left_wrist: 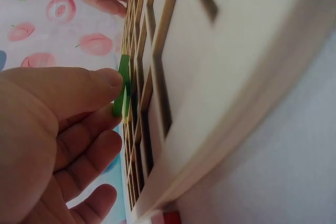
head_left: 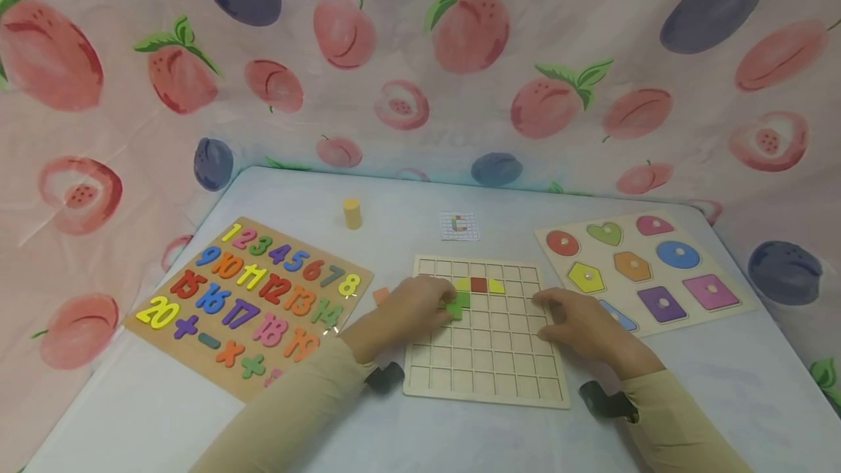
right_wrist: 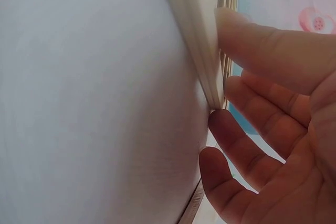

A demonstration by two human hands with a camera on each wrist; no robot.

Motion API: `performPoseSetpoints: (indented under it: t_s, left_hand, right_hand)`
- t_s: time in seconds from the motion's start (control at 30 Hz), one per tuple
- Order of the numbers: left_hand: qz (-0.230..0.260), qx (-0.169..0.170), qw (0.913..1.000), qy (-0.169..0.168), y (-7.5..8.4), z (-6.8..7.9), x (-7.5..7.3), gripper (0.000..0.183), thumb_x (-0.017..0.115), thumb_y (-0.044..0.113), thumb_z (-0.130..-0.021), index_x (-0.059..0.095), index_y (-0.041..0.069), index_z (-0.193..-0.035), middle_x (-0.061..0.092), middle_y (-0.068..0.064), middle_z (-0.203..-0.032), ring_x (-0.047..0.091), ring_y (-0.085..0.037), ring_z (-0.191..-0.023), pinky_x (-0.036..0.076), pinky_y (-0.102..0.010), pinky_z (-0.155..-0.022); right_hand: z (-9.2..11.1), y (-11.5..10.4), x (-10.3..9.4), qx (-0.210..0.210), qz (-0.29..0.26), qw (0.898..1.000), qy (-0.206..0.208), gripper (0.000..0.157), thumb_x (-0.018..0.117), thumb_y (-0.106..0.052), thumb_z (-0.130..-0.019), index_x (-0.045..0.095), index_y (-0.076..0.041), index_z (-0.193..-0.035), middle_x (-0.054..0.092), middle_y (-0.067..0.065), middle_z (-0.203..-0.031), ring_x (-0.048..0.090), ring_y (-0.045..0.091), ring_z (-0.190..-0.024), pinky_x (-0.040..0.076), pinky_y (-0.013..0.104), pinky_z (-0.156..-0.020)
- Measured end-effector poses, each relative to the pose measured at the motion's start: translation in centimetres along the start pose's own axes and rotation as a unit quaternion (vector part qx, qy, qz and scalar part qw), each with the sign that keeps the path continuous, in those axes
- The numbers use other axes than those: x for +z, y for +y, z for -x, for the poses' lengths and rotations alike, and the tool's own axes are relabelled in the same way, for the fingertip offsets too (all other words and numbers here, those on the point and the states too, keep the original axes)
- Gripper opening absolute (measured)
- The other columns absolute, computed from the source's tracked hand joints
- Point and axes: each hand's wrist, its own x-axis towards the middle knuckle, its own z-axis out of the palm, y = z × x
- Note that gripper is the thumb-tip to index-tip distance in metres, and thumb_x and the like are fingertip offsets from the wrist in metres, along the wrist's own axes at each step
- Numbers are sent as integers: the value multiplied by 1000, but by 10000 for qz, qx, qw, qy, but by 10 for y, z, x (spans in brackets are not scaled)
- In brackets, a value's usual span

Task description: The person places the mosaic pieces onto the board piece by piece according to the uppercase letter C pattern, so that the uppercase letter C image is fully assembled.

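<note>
My left hand (head_left: 420,305) is over the left part of a wooden grid board (head_left: 506,363). Between thumb and fingertips it pinches a small green tile (left_wrist: 122,85), tilted close over the grid. Another green patch (head_left: 464,298) shows beside that tile. Higher on the grid lie a red square tile (head_left: 479,285) and yellow tiles (head_left: 496,286) to either side of it, the left one partly hidden by my fingers. My right hand (head_left: 581,323) rests at the board's right edge, thumb on top and fingers loosely bent along the side.
A board of coloured numbers (head_left: 197,341) lies to the left, a shape puzzle board (head_left: 640,294) to the right. Behind the grid are a small pattern card (head_left: 459,226) and a yellow cylinder (head_left: 352,214). An orange piece (head_left: 380,295) lies just past my left wrist.
</note>
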Motion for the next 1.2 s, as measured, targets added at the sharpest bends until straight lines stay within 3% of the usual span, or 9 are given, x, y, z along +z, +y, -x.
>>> performPoseSetpoints:
  t_s: [0.23, 0.47, 0.87, 1.2]
  left_hand:
    - [-193, 220, 9995, 82, 3, -1, 1, 28, 72, 22, -91, 70, 10, -116, 70, 1, -107, 61, -14, -100, 50, -30, -90]
    - [-121, 158, 9998, -10, 8, -1, 0, 29, 73, 23, -91, 70, 10, -117, 70, 1, -108, 62, -14, -101, 49, -30, -91]
    - [-286, 343, 9990, -49, 10, -5, 4, 27, 72, 21, -90, 71, 10, -114, 70, 2, -103, 62, -13, -95, 50, -29, -88]
    - [-403, 225, 9988, -137, 15, -5, 3, 25, 73, 22, -90, 69, 11, -113, 67, 4, -98, 57, -11, -88, 50, -30, -87]
  right_hand:
    - [0, 0, 0, -10, 6, 10000, -14, 55, 79, -14, -82, 61, -5, -134, 54, 20, -141, 43, 44, -133, 37, 61, -105]
    - [0, 0, 0, -6, 0, 10000, -26, 56, 79, -14, -82, 60, -5, -134, 54, 20, -141, 42, 44, -134, 36, 61, -106]
    - [1, 0, 0, 88, -65, 9999, -50, 57, 79, -14, -83, 60, -5, -135, 53, 20, -142, 42, 44, -134, 36, 61, -106]
    - [0, -1, 0, 109, 3, 9999, -59, 57, 80, -16, -83, 60, -6, -136, 53, 20, -143, 42, 44, -135, 36, 62, -106]
